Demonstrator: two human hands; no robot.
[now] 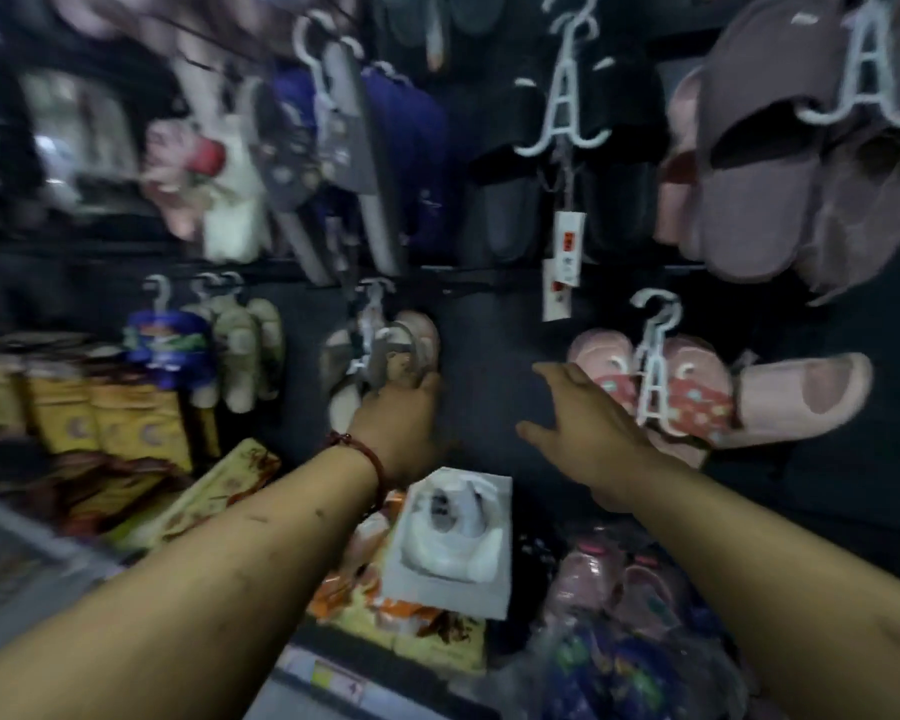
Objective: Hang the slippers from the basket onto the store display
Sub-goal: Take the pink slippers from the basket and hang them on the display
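Note:
A pale pink and beige slipper pair (385, 350) hangs on a white hanger from a hook on the dark display wall (489, 350). My left hand (401, 413) holds this pair at its lower end, fingers curled round it. My right hand (588, 413) is stretched out with straight fingers beside a pink patterned slipper pair (697, 392) on a white hanger. Whether it touches that pair is hard to tell. The frame is blurred.
More slippers hang above: a black pair (562, 148), mauve ones (780, 163), a blue pair (406, 148). A plain pink slipper (801, 402) hangs at right. Yellow packets (100, 418) and a white boxed item (453, 543) lie below, beside bagged slippers (619, 615).

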